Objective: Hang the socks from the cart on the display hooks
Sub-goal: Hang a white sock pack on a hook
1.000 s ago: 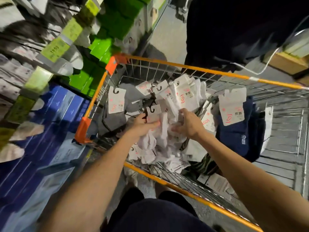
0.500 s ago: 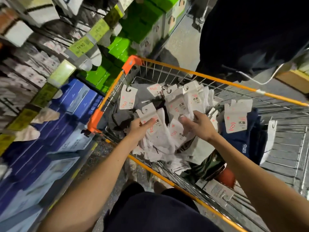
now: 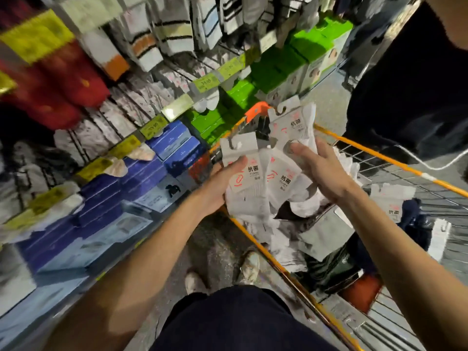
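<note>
Both hands hold a bunch of white sock packs [image 3: 255, 183] with hook cards above the orange-rimmed wire cart [image 3: 395, 163]. My left hand [image 3: 220, 186] grips the left side of the bunch, thumb across a card. My right hand [image 3: 316, 168] grips the right side, where one pack [image 3: 293, 125] stands higher. More white and navy socks [image 3: 395, 206] lie in the cart. The sock display [image 3: 141, 102] with hanging pairs fills the upper left.
Blue boxes [image 3: 106, 214] and green boxes [image 3: 273, 72] sit on the low shelf under yellow price tags [image 3: 205, 83]. Another person in dark clothes [image 3: 415, 79] stands behind the cart at upper right. My shoes [image 3: 249, 266] are on the floor beside the cart.
Both hands have lifted the bunch of white sock packs up out of the cart. My view has swung left and up toward the display.
</note>
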